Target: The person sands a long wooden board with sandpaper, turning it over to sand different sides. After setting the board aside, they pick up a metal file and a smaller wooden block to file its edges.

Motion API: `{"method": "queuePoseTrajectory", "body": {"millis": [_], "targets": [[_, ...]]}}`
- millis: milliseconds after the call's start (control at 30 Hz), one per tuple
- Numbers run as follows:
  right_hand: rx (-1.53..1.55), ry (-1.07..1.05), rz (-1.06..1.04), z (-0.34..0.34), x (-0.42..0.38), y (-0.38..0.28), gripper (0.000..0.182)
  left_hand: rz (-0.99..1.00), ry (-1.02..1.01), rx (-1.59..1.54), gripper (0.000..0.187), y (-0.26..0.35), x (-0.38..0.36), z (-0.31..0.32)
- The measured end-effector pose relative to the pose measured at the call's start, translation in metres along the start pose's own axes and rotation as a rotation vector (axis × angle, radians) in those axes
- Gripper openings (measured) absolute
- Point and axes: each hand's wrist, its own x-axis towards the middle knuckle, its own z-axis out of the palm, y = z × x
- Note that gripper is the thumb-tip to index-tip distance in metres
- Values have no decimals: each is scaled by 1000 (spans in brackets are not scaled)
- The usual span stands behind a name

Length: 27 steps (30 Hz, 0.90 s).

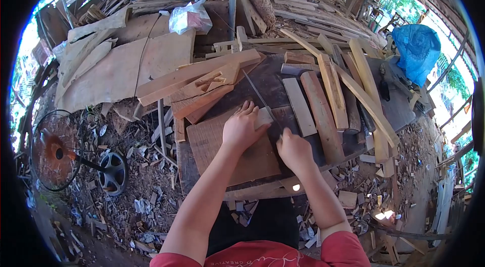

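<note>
My left hand [240, 126] holds down a small pale wood block [264, 116], its thumb on the near side and its fingers along the far side. Beneath lies a flat brown board [232, 151] on the dark workbench [275, 77]. My right hand [294, 148] is closed in a fist round the near end of a long, thin saw [257, 92]. The blade points away from me and passes right at the block's right end. The saw's handle is hidden inside my fist.
Thick timber pieces [202, 82] are stacked at the bench's left. A pale strip [299, 106] and several long battens [369, 100] lie at the right. On the littered ground stands a fan [58, 153]; a plastic bag [190, 16] rests on sheets behind. Blue plastic [417, 52] hangs right.
</note>
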Motion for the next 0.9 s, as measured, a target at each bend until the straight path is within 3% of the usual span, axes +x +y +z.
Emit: {"method": "queuePoseTrajectory", "body": {"millis": [300, 667, 900], "targets": [[-91, -125, 105, -20, -97, 29, 16, 9, 1, -17, 59, -3, 0, 0], [6, -33, -8, -2, 16, -3, 19, 26, -5, -13, 60, 1, 3, -4], [-11, -113, 105, -11, -55, 19, 18, -13, -12, -18, 60, -1, 1, -2]]}}
